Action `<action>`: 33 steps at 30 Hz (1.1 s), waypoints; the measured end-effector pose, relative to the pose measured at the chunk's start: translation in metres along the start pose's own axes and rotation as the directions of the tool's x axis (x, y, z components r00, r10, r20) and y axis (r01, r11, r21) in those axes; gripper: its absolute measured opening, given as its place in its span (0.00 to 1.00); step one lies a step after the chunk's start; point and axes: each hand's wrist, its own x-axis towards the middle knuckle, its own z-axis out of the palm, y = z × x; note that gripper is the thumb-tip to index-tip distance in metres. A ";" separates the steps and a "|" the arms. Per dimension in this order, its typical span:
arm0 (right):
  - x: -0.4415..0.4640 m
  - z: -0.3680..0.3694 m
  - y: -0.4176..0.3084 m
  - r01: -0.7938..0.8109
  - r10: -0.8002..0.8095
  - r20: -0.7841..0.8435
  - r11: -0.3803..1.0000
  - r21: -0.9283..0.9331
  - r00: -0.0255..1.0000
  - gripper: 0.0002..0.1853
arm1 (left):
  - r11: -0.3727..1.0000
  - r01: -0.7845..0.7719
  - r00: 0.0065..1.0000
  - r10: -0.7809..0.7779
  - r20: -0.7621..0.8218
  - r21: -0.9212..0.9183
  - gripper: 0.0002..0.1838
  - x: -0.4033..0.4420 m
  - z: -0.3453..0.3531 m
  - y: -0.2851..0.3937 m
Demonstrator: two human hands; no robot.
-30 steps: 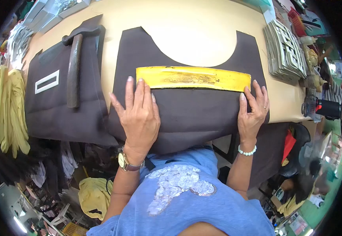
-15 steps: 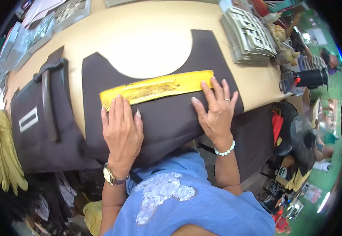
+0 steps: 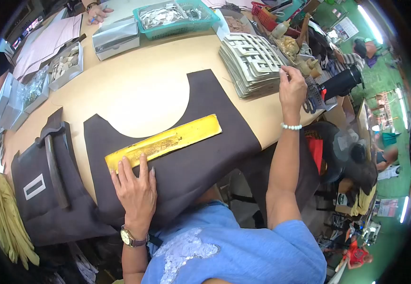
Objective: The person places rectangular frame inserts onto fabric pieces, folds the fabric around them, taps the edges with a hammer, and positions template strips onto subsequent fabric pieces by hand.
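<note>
My left hand (image 3: pixel 137 193) lies with its fingers out flat, fingertips pressing the left end of a yellow strip (image 3: pixel 193 133) with a worn, dark-stained middle. Under the strip, dark brown cloth (image 3: pixel 217 102) with a curved cut-out spreads over the table and hangs past its front edge. My right hand (image 3: pixel 293 92) is raised at the right, fingers pinched together at the right corner of a stack of pieces (image 3: pixel 245 78) topped with pale frame shapes. Whether a piece is between those fingers cannot be made out.
Left, a hammer (image 3: pixel 54 165) rests on another dark piece with a white rectangular frame (image 3: pixel 34 186); yellow gloves (image 3: pixel 2 213) hang beside it. A teal basket (image 3: pixel 174 28) and boxes line the back. Scissors (image 3: pixel 309 105) lie right. Another person's hand (image 3: pixel 96 13) rests at the far edge.
My right hand has left the yellow strip and moved right and up to the stack. My left hand stays on the strip. The view has turned toward the right.
</note>
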 end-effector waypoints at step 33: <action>-0.150 -0.042 -0.111 -0.732 -0.006 0.803 0.407 0.546 0.596 0.28 | 0.796 0.043 0.998 -0.009 0.060 -0.604 0.17 0.029 -0.007 -0.067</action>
